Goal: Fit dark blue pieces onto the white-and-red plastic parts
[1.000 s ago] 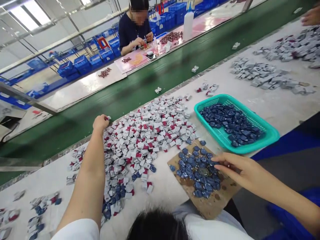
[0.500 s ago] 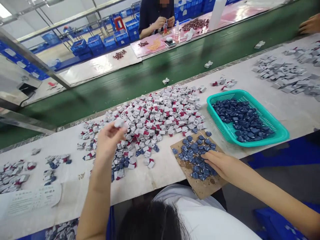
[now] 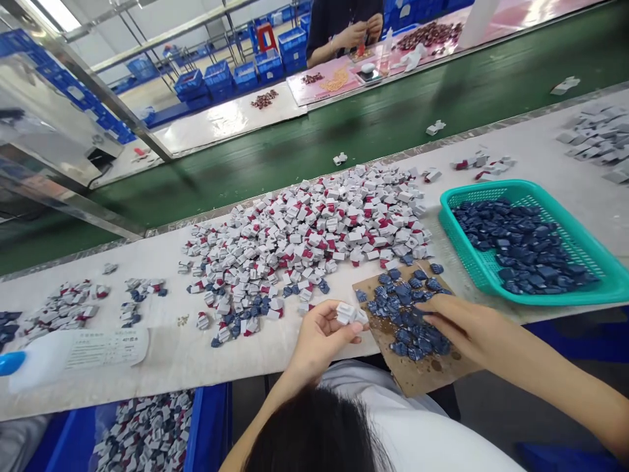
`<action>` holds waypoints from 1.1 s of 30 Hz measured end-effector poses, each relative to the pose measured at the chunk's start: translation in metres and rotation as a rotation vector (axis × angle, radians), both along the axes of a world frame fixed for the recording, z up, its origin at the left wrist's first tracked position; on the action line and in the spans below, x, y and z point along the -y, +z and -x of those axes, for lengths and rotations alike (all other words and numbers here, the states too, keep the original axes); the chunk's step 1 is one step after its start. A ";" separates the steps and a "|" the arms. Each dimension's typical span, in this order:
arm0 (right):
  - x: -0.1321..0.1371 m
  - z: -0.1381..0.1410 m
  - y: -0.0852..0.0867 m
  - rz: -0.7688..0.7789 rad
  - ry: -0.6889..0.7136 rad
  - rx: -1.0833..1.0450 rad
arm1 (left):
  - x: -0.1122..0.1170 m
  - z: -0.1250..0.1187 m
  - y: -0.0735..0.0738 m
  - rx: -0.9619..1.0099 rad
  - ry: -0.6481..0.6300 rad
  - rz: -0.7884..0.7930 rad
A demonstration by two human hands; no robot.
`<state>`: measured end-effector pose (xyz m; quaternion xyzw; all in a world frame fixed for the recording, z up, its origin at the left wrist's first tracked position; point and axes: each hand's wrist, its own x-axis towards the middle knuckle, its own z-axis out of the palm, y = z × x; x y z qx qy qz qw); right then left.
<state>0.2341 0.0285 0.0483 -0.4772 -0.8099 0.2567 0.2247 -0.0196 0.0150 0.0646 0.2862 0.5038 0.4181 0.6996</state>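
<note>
My left hand (image 3: 322,334) holds a small white plastic piece (image 3: 346,313) between thumb and fingers, just left of a brown cardboard sheet (image 3: 413,380). Over that sheet, my right hand (image 3: 464,321) pinches at a small dark blue plastic piece among the scattered dark blue pieces (image 3: 403,292). Its fingertips partly hide that piece. Behind both hands spreads a large heap of white and dark red pieces (image 3: 304,229), with some dark blue ones along its near edge.
A green basket (image 3: 455,242) of dark blue pieces stands right of the cardboard. A bottle with a blue cap (image 3: 44,357) lies at left. A blue bin (image 3: 204,426) of pieces sits below the table. Across the green belt (image 3: 275,154), a co-worker (image 3: 344,33) handles small parts.
My left hand has come from the heap's left side toward the cardboard, carrying the white piece. My right hand stays at the dark blue pieces. The camera view has shifted left.
</note>
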 end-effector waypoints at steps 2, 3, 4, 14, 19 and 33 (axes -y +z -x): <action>0.001 0.015 0.017 -0.015 -0.049 -0.107 | -0.001 -0.004 0.002 0.013 -0.023 -0.040; 0.002 0.023 0.025 -0.021 -0.074 -0.166 | -0.001 -0.006 0.002 0.017 -0.024 -0.061; 0.002 0.031 0.032 -0.025 -0.099 -0.221 | -0.001 -0.007 0.003 0.022 -0.020 -0.079; 0.001 0.065 0.044 0.036 -0.043 -0.337 | 0.001 -0.006 0.009 0.051 0.008 -0.097; -0.001 0.066 0.049 0.021 0.074 -0.227 | 0.004 -0.001 0.004 -0.079 -0.011 -0.181; -0.021 0.069 0.043 0.226 0.323 -0.144 | 0.018 0.004 -0.013 -0.246 -0.055 -0.365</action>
